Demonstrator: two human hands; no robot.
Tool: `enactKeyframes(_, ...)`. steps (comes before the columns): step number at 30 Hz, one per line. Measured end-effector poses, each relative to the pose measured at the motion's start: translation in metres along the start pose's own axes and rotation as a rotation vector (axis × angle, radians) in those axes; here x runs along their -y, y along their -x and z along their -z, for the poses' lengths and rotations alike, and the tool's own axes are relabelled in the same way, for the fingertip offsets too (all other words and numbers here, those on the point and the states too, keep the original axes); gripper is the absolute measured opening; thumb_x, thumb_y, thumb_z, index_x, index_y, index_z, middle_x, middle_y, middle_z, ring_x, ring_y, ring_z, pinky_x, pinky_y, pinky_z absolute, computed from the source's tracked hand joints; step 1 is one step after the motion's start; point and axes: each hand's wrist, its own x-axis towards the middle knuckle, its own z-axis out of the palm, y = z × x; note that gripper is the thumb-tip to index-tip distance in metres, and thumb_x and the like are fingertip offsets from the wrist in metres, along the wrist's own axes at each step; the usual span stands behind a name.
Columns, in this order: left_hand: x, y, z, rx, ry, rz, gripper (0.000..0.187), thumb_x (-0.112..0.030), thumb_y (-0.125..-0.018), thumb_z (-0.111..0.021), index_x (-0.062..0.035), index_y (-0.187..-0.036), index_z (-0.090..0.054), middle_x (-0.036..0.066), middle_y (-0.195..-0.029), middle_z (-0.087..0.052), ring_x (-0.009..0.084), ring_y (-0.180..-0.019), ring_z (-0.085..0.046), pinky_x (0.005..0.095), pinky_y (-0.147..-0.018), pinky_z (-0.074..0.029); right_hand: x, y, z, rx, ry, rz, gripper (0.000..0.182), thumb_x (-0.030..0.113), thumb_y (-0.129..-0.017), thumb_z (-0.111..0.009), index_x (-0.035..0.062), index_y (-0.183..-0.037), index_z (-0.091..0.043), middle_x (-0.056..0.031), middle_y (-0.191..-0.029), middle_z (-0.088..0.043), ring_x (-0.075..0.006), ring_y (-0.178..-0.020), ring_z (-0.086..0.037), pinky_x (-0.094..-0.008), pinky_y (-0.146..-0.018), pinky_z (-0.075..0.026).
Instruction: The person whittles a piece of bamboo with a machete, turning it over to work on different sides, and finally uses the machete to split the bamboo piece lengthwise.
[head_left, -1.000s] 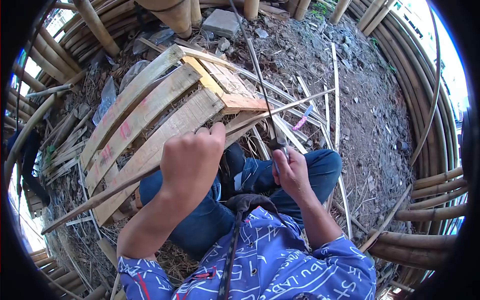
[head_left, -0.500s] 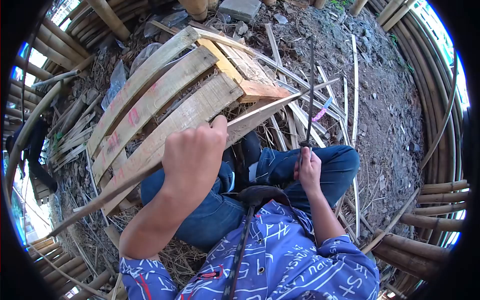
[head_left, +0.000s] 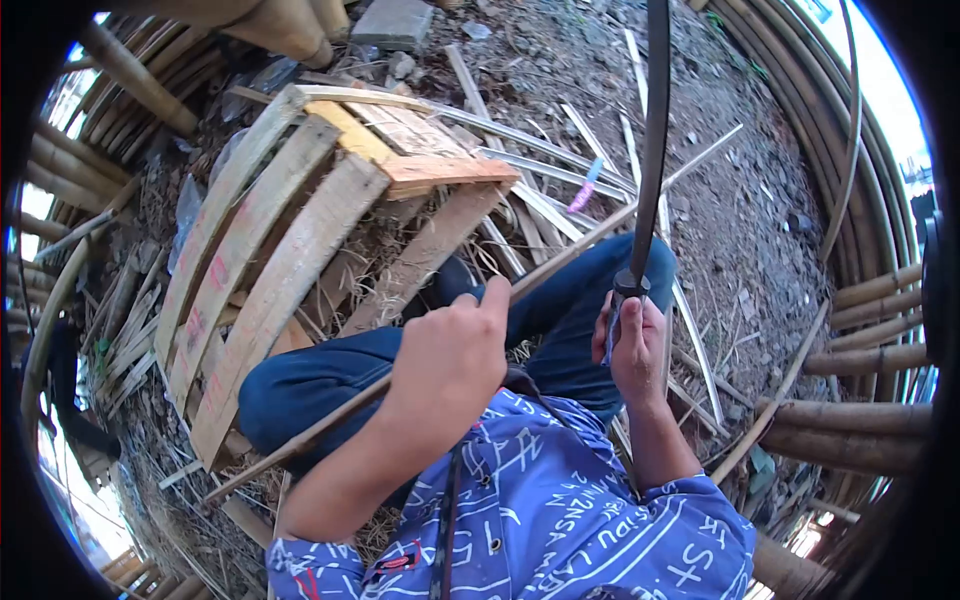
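My left hand [head_left: 452,350] is closed around a long, thin bamboo strip [head_left: 575,252], which slants across my lap from the lower left to the upper right. My right hand [head_left: 634,345] grips the dark handle of a machete, its long blade [head_left: 652,140] pointing away from me and upward. In this view the blade crosses the strip a little beyond my right knee. A slatted wooden crate [head_left: 325,235] with red marks on its boards lies tilted to the left of my legs.
Split bamboo strips [head_left: 565,160] lie scattered on the bare soil [head_left: 745,250] ahead. Among them is a small pink-and-blue object [head_left: 585,190]. Bamboo poles [head_left: 860,440] border the right side, and a grey block [head_left: 392,24] sits at the far edge. Part of another person [head_left: 68,390] shows at the left.
My left hand has drawn the bamboo strip closer to my body, away from the crate. The machete has come up nearer the camera, and the view has shifted to the right.
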Motion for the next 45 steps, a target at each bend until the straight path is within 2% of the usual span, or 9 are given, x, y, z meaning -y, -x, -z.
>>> enactKeyframes(7,-0.054,0.012,-0.073,0.094,0.113,-0.034,0.01,-0.015,-0.092,-0.048,-0.0057,-0.094,-0.051,0.018,-0.071,-0.061,0.0383,-0.065,-0.061,0.0476,-0.056,-0.048,-0.012,0.046,0.058,-0.143,-0.006,-0.104,0.046,0.049,-0.094,-0.045,0.0042,-0.085,-0.05,-0.002,-0.055,-0.049,-0.0076,-0.042,-0.047,-0.02,-0.039,-0.035)
enactKeyframes(18,-0.072,0.011,-0.069,0.035,-0.029,-0.01,0.009,-0.015,-0.091,-0.05,-0.0063,-0.091,-0.053,0.017,-0.073,-0.064,0.0371,-0.067,-0.064,0.0461,-0.057,-0.05,-0.021,0.055,0.061,-0.078,0.214,-0.23,0.049,0.053,-0.09,-0.051,0.0056,-0.079,-0.052,0.0011,-0.055,-0.05,-0.0056,-0.046,-0.049,-0.0196,-0.041,-0.037)
enactKeyframes(21,-0.071,0.01,-0.065,0.017,-0.052,-0.028,0.009,-0.015,-0.091,-0.05,-0.0071,-0.09,-0.053,0.015,-0.072,-0.064,0.0358,-0.066,-0.064,0.0458,-0.056,-0.05,-0.028,0.045,0.065,-0.024,0.466,-0.117,0.043,0.037,-0.089,-0.06,-0.0017,-0.073,-0.049,-0.0119,-0.052,-0.044,-0.0186,-0.047,-0.042,-0.0352,-0.048,-0.036)
enactKeyframes(25,-0.07,0.009,-0.066,0.013,-0.058,-0.046,0.009,-0.015,-0.091,-0.05,-0.0075,-0.089,-0.053,0.014,-0.072,-0.065,0.0346,-0.066,-0.064,0.0443,-0.055,-0.05,-0.024,0.035,0.071,0.019,0.577,-0.074,0.043,0.038,-0.087,-0.062,-0.0023,-0.077,-0.052,-0.0174,-0.057,-0.048,-0.0318,-0.051,-0.044,-0.0379,-0.051,-0.038)
enactKeyframes(34,-0.064,0.009,-0.07,0.035,0.001,-0.044,0.008,-0.015,-0.091,-0.051,-0.007,-0.089,-0.053,0.015,-0.07,-0.064,0.0345,-0.065,-0.064,0.0434,-0.055,-0.05,-0.022,0.032,0.075,0.025,0.663,-0.077,0.044,0.041,-0.085,-0.063,-0.0014,-0.082,-0.054,-0.019,-0.062,-0.051,-0.038,-0.058,-0.051,-0.0409,-0.055,-0.04)
enactKeyframes(38,-0.062,0.011,-0.067,0.028,0.018,-0.06,0.009,-0.015,-0.092,-0.051,-0.007,-0.089,-0.053,0.014,-0.07,-0.064,0.0344,-0.065,-0.064,0.0434,-0.054,-0.05,-0.025,0.03,0.079,0.021,0.763,0.008,0.045,0.044,-0.086,-0.062,-0.0009,-0.081,-0.055,-0.0155,-0.057,-0.051,-0.0332,-0.053,-0.052,-0.0386,-0.052,-0.04)
enactKeyframes(41,-0.062,0.012,-0.06,0.043,0.045,-0.035,0.009,-0.015,-0.092,-0.05,-0.0071,-0.089,-0.052,0.014,-0.069,-0.063,0.0344,-0.064,-0.063,0.0436,-0.054,-0.05,-0.031,0.026,0.101,-0.141,0.783,-0.017,0.045,0.044,-0.088,-0.06,-0.0001,-0.082,-0.059,-0.0088,-0.053,-0.054,-0.0207,-0.046,-0.054,-0.0344,-0.048,-0.041)
enactKeyframes(43,-0.065,0.011,-0.058,0.071,-0.085,-0.105,0.009,-0.003,-0.085,-0.051,-0.0061,-0.093,-0.053,0.011,-0.07,-0.063,0.0276,-0.064,-0.067,0.0338,-0.053,-0.053,-0.034,0.023,0.109,-0.169,0.785,-0.026,0.043,0.042,-0.089,-0.06,-0.0006,-0.083,-0.06,-0.0108,-0.054,-0.055,-0.0228,-0.048,-0.054,-0.036,-0.049,-0.042)
enactKeyframes(45,-0.063,0.011,-0.059,0.069,-0.069,-0.113,0.008,-0.003,-0.085,-0.051,-0.0061,-0.092,-0.053,0.011,-0.071,-0.063,0.0281,-0.064,-0.067,0.0342,-0.053,-0.053,-0.037,0.024,0.111,-0.189,0.802,0.015,0.043,0.042,-0.088,-0.06,-0.0008,-0.084,-0.061,-0.0111,-0.054,-0.056,-0.0233,-0.048,-0.054,-0.0364,-0.05,-0.042)
